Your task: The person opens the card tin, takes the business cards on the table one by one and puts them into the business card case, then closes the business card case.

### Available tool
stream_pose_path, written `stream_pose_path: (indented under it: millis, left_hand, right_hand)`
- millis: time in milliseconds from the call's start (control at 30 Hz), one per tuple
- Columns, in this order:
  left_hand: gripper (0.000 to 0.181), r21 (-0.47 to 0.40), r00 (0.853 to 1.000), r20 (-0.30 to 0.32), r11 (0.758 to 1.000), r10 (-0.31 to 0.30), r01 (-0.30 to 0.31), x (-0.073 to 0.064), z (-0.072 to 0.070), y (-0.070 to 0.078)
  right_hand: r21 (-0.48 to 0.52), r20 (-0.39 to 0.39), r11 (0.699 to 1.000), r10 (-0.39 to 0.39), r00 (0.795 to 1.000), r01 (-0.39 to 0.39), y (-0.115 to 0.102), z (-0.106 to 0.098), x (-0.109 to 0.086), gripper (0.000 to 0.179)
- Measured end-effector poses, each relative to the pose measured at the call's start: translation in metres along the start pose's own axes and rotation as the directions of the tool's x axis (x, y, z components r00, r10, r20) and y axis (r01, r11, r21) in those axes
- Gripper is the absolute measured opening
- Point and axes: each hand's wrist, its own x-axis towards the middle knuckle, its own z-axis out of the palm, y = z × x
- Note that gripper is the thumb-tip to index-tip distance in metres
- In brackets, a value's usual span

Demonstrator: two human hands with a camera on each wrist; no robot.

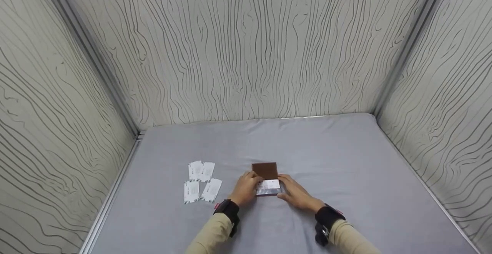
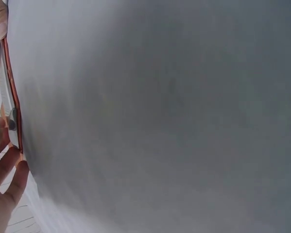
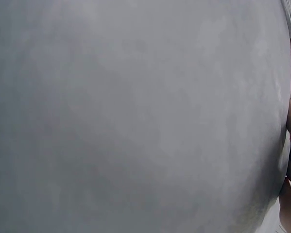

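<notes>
Brown wallet (image 1: 265, 170) lies unfolded, held by the fingers (image 1: 250, 175) of the left hand (image 1: 245, 188) at nine o'clock and right hand (image 1: 297, 193) at three.

A booth-like place — wood-grain-patterned panels (image 1: 246, 50) along the left, far and right edges of the desk (image 1: 330, 150), grey posts (image 1: 91, 56) by its far corners.

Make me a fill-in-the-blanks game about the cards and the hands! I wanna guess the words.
1. The number of loose white cards on the cloth is ____.
2. Of the left hand and the right hand, the one nearer those cards is the ____ one.
3. The brown holder between the hands is ____, not closed.
4. The back wall is covered in wavy ____.

Missing words: four; left; open; lines.
</notes>
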Motion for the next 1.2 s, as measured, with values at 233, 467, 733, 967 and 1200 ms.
stream_pose_path:
  millis: [233, 467, 733, 967, 1200]
  left_hand:
    - [0.013, -0.086, 0.995, -0.094, 0.996, -0.030, 0.022, -0.004, 0.000, -0.006]
    - [0.008, 0.004, 0.975, -0.218, 0.999, -0.041, 0.043, -0.009, 0.000, -0.016]
    - [0.014, 0.105, 0.931, -0.353, 0.985, -0.089, 0.134, -0.015, -0.007, -0.029]
    - [0.023, 0.120, 0.924, -0.308, 0.955, -0.226, 0.273, -0.020, -0.024, -0.040]
    - [0.032, 0.174, 0.890, -0.154, 0.875, -0.429, 0.452, -0.028, -0.039, -0.049]
  right_hand:
    - [0.023, 0.029, 0.999, 0.039, 0.999, -0.040, 0.001, 0.000, 0.001, 0.054]
    - [0.029, 0.041, 0.998, 0.054, 0.998, -0.055, 0.001, 0.001, 0.001, 0.055]
    - [0.012, 0.061, 0.998, 0.066, 0.996, -0.067, 0.000, -0.001, 0.001, 0.055]
    - [0.021, 0.062, 0.997, 0.077, 0.995, -0.079, -0.002, -0.003, 0.001, 0.055]
    - [0.019, 0.059, 0.997, 0.077, 0.995, -0.078, -0.002, -0.001, 0.002, 0.055]
